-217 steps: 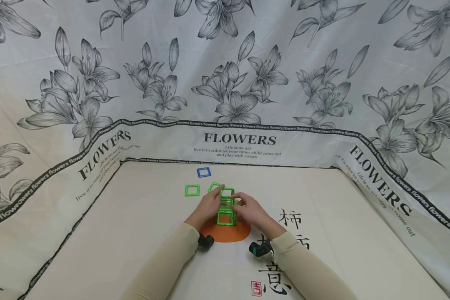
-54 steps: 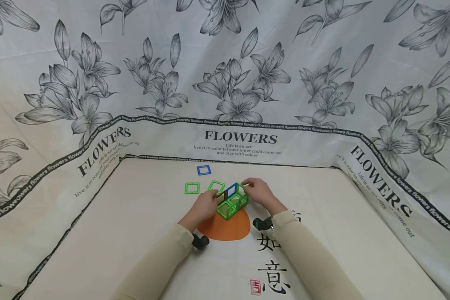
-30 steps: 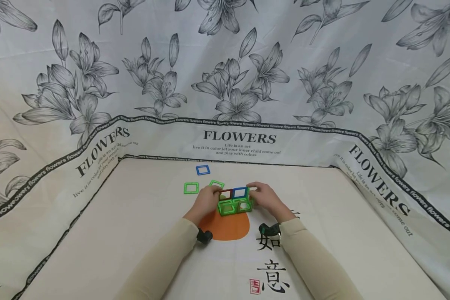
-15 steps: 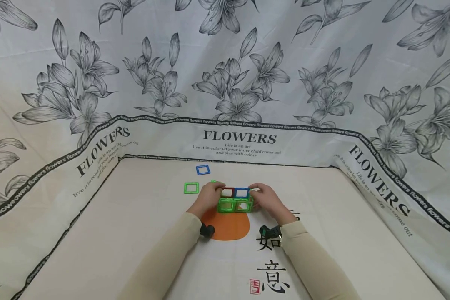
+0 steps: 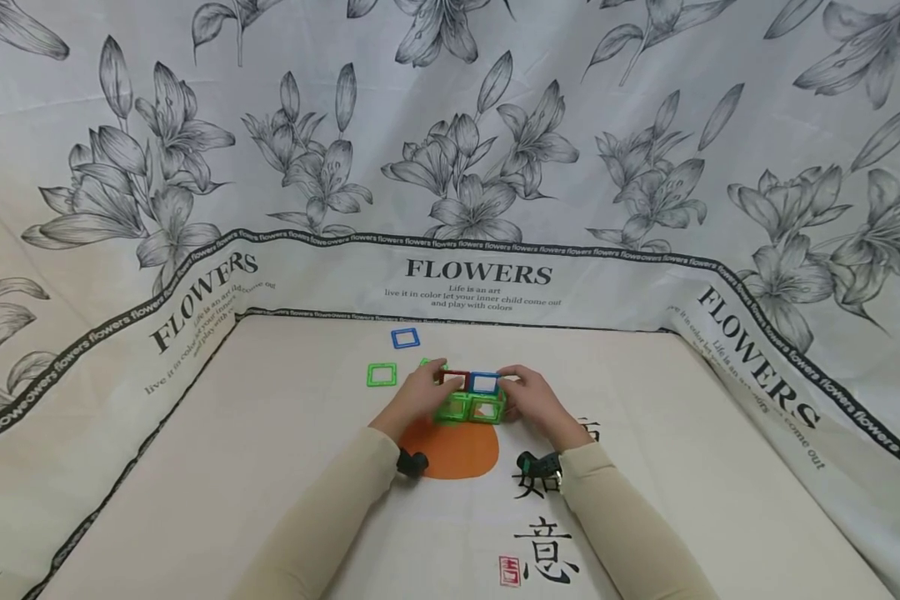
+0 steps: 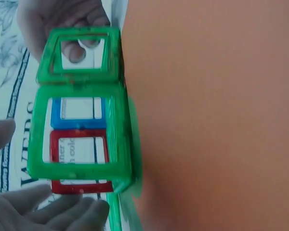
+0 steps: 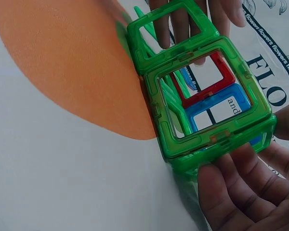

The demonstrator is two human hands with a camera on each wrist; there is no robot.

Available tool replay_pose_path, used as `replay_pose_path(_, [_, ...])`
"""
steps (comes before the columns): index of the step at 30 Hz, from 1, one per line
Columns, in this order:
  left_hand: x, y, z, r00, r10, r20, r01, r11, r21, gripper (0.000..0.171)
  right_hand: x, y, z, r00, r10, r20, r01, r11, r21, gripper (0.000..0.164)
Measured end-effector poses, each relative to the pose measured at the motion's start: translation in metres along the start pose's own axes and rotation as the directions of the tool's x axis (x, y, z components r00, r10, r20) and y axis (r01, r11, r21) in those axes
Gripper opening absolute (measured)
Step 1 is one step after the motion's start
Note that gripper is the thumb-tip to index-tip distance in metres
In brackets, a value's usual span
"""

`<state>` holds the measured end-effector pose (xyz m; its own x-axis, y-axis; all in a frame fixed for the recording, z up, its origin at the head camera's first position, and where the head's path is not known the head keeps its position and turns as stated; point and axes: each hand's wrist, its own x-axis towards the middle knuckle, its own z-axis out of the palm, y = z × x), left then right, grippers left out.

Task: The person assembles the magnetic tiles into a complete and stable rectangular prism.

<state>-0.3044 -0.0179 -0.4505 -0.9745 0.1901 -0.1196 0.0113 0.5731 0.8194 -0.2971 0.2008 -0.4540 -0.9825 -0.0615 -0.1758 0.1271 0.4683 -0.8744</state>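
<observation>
A box-like build of hollow magnetic tiles sits at the back edge of the orange circle [image 5: 457, 457]. Two green tiles [image 6: 77, 170] face me side by side. Behind them stand a red tile [image 7: 224, 67] and a blue tile [image 7: 243, 96], edge to edge. My right hand [image 5: 534, 398] grips the build's right end, thumb at the back corner and fingertips against the green side. At the left end is my left hand [image 5: 417, 395], its thumb and fingers spread apart around the red tile's end, in the left wrist view with a gap between them.
A loose blue tile [image 5: 406, 346] lies toward the back wall. Nearer lies a loose green tile [image 5: 382, 384], left of my left hand. Another green tile [image 5: 426, 362] is mostly hidden behind that hand. Flower-printed cloth walls [image 5: 480, 292] enclose the table on three sides.
The build has turned from pointing away to lying crosswise, and red and blue tiles now show at its back. Just now my left hand's thumb has shifted in front of the red tile.
</observation>
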Motion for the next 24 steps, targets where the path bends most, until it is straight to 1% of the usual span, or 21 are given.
replay_pose_path(3, [-0.003, 0.001, 0.004, 1.0, -0.017, 0.007, 0.017, 1.0, -0.021, 0.082, 0.0, 0.0, -0.001, 1.0, -0.001, 0.001, 0.001, 1.0, -0.001, 0.039])
replay_pose_path(5, [-0.005, 0.001, 0.008, 1.0, -0.004, 0.006, 0.005, 0.999, -0.031, 0.09, 0.0, 0.001, -0.001, 1.0, 0.0, 0.001, 0.0, 1.0, 0.0, 0.038])
replay_pose_path(8, [-0.008, 0.001, 0.013, 1.0, 0.014, -0.007, -0.015, 0.999, -0.046, 0.097, -0.001, 0.001, 0.001, 1.0, 0.006, -0.004, -0.006, 1.0, 0.004, 0.038])
replay_pose_path(10, [-0.01, 0.002, 0.015, 1.0, 0.021, -0.018, -0.022, 0.998, -0.056, 0.097, -0.002, 0.0, 0.001, 1.0, 0.006, -0.007, -0.006, 1.0, 0.005, 0.038])
replay_pose_path(15, [-0.015, 0.005, 0.018, 1.0, 0.001, -0.019, -0.002, 0.998, -0.069, 0.095, -0.005, -0.001, 0.002, 1.0, 0.005, -0.005, -0.005, 1.0, 0.029, 0.037])
replay_pose_path(20, [-0.018, 0.007, 0.018, 0.999, -0.029, -0.016, 0.028, 0.998, -0.05, 0.096, -0.005, -0.002, 0.002, 1.0, 0.001, -0.01, -0.001, 1.0, 0.025, 0.038])
replay_pose_path(24, [-0.019, 0.008, 0.02, 0.999, -0.043, -0.018, 0.042, 0.999, -0.031, 0.092, -0.006, -0.003, 0.001, 1.0, 0.01, -0.009, -0.01, 1.0, 0.017, 0.038])
